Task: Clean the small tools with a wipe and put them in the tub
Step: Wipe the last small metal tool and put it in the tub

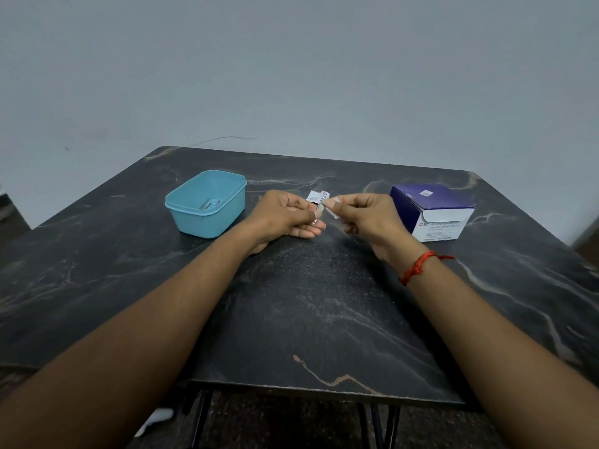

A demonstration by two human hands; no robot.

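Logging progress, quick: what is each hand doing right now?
Left hand: grips a small metal tool.
Right hand: pinches a white wipe.

Bare forearms without sleeves, knotted red thread bracelet (416, 268) on the right wrist

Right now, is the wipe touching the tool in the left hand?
Cannot tell. Head view: wipe and metal tool overlap with no clear gap, but too small and blurred.

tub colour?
Light blue tub, clearest in the head view.
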